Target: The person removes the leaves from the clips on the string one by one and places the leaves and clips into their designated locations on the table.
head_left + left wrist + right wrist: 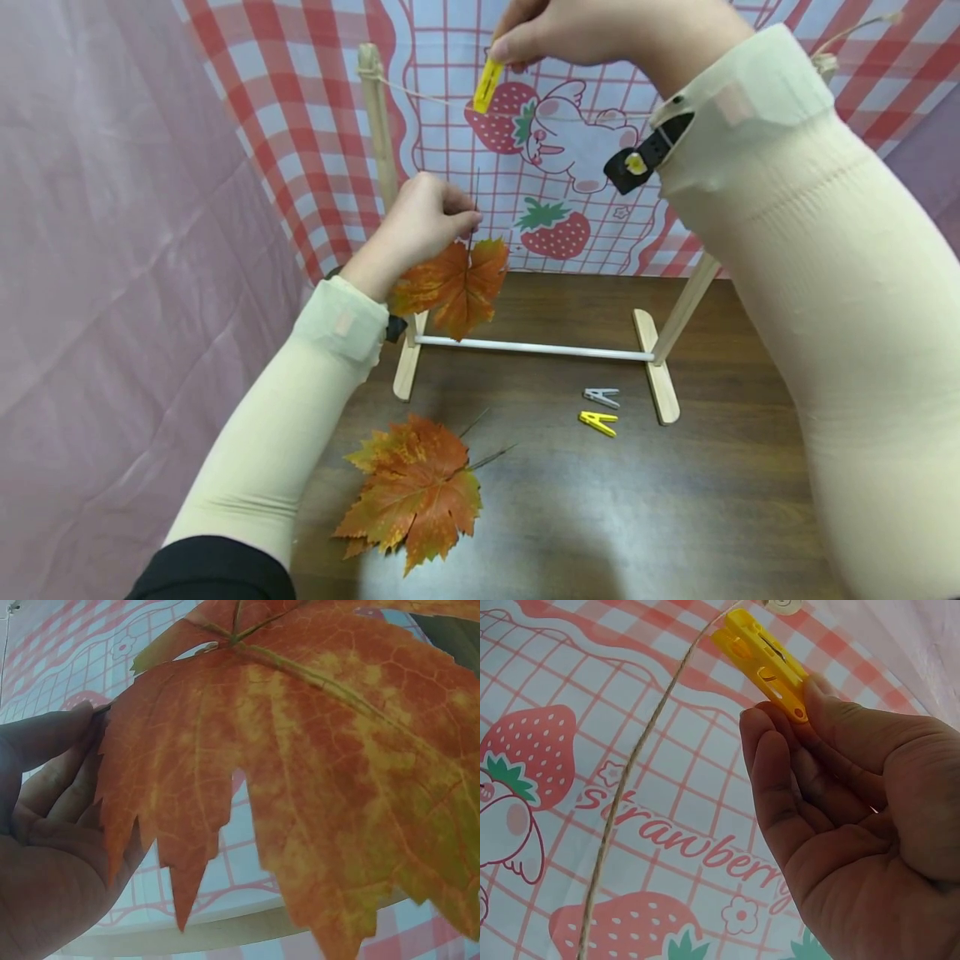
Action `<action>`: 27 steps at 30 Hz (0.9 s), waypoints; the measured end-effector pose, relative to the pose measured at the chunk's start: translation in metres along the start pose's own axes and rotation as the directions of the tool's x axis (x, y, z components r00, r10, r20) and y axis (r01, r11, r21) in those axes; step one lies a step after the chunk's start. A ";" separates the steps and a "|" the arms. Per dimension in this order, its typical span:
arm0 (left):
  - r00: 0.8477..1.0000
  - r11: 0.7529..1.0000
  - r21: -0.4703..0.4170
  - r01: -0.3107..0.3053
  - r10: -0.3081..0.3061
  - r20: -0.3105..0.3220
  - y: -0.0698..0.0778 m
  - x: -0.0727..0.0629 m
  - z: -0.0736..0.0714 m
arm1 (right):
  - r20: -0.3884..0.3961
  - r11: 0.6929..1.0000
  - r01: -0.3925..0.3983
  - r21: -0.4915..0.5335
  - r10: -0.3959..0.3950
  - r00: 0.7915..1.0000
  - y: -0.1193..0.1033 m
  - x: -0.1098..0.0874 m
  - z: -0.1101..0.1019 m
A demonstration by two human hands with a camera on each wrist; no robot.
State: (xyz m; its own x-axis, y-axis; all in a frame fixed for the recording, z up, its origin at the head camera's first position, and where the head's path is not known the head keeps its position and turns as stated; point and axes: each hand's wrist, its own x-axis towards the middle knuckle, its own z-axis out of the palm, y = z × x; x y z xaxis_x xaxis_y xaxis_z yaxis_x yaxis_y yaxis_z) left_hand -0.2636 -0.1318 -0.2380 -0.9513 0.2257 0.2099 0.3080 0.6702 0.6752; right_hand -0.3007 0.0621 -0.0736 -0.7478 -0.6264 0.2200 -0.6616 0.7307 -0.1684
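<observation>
My left hand (427,221) pinches the thin dark stem of an orange autumn leaf (459,287), and the blade hangs below the fingers. In the left wrist view that leaf (300,757) fills most of the picture and covers part of the fingers. Up high, my right hand (581,32) holds a yellow clothespin (489,83) between thumb and fingers, its far end pointing down at the twine (420,92). The right wrist view shows the clothespin (761,664) with its tip close beside the twine (634,757).
The twine runs between two wooden posts (377,125) of a stand with a white crossbar (532,347). More orange leaves (416,492) lie stacked on the brown table (675,517). A grey clothespin (602,397) and another yellow clothespin (598,423) lie near the right foot.
</observation>
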 end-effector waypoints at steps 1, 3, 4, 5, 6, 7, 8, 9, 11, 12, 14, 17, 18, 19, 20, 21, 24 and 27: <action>1.000 1.000 0.001 0.004 -0.004 0.004 0.000 0.000 0.000 | -0.005 1.000 -0.001 0.002 0.001 1.000 0.001 -0.001 0.000; 1.000 1.000 0.003 0.011 -0.011 0.014 0.000 0.000 0.000 | -0.016 1.000 -0.008 0.008 0.008 1.000 0.003 -0.004 -0.001; 1.000 1.000 0.005 0.013 -0.013 0.018 0.000 0.000 0.001 | -0.020 1.000 -0.012 0.008 0.012 1.000 0.004 -0.005 -0.002; 1.000 1.000 0.008 0.012 -0.012 0.023 0.000 0.000 0.000 | -0.023 1.000 -0.013 0.013 0.013 1.000 0.005 -0.006 -0.002; 1.000 1.000 0.013 0.010 -0.010 0.029 0.000 -0.001 0.000 | -0.028 1.000 -0.014 0.017 0.015 1.000 0.007 -0.008 -0.002; 0.999 1.000 0.016 0.008 -0.009 0.036 -0.001 -0.001 0.000 | -0.032 1.000 -0.016 0.019 0.017 0.999 0.008 -0.010 -0.003; 0.999 1.000 0.018 0.003 -0.004 0.041 -0.001 -0.001 0.000 | -0.039 1.000 -0.014 0.020 0.015 0.999 0.009 -0.011 -0.004; 0.999 1.000 0.021 -0.004 0.003 0.044 -0.001 -0.002 0.000 | -0.043 1.000 -0.010 0.021 0.011 0.999 0.010 -0.013 -0.005; 0.998 0.999 0.031 -0.013 0.012 0.054 -0.001 -0.003 -0.001 | -0.055 1.000 -0.002 0.018 0.003 0.998 0.012 -0.017 -0.006; 0.998 0.999 0.035 -0.017 0.014 0.060 -0.001 -0.004 -0.002 | -0.060 1.000 -0.003 0.018 0.004 0.998 0.012 -0.019 -0.007; 0.997 0.999 0.042 -0.023 0.020 0.069 -0.001 -0.006 -0.003 | -0.068 1.000 -0.001 0.017 0.002 0.998 0.014 -0.022 -0.009; 0.996 0.999 0.040 -0.026 0.023 0.084 -0.001 -0.009 -0.003 | -0.068 0.999 -0.024 0.023 0.025 0.997 0.016 -0.028 -0.009; 0.996 0.999 0.035 -0.027 0.024 0.090 -0.001 -0.010 -0.003 | -0.069 0.999 -0.032 0.022 0.033 0.997 0.016 -0.030 -0.009; 0.995 0.999 0.032 -0.030 0.027 0.096 -0.001 -0.012 -0.003 | -0.070 0.999 -0.038 0.021 0.040 0.997 0.016 -0.032 -0.009; 0.994 0.999 0.033 -0.033 0.030 0.102 -0.001 -0.013 -0.004 | -0.072 0.999 -0.045 0.017 0.046 0.996 0.016 -0.034 -0.009; 0.994 0.999 0.036 -0.039 0.035 0.106 -0.001 -0.014 -0.004 | -0.076 0.999 -0.052 0.011 0.052 0.996 0.016 -0.036 -0.009; 0.992 0.997 0.050 -0.057 0.051 0.115 -0.003 -0.017 -0.005 | -0.099 0.999 -0.054 -0.001 0.053 0.994 0.016 -0.042 -0.010; 0.992 0.996 0.065 -0.065 0.057 0.115 -0.005 -0.020 -0.005 | -0.127 0.999 -0.048 0.010 0.048 0.991 0.016 -0.049 -0.010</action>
State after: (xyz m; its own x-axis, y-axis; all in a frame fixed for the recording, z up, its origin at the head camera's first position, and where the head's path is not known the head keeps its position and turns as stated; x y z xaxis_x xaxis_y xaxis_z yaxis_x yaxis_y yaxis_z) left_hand -0.2465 -0.1437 -0.2419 -0.9246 0.3434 0.1651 0.3690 0.6986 0.6130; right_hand -0.2742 0.1069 -0.0773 -0.7660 -0.5508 0.3315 -0.6258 0.7569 -0.1882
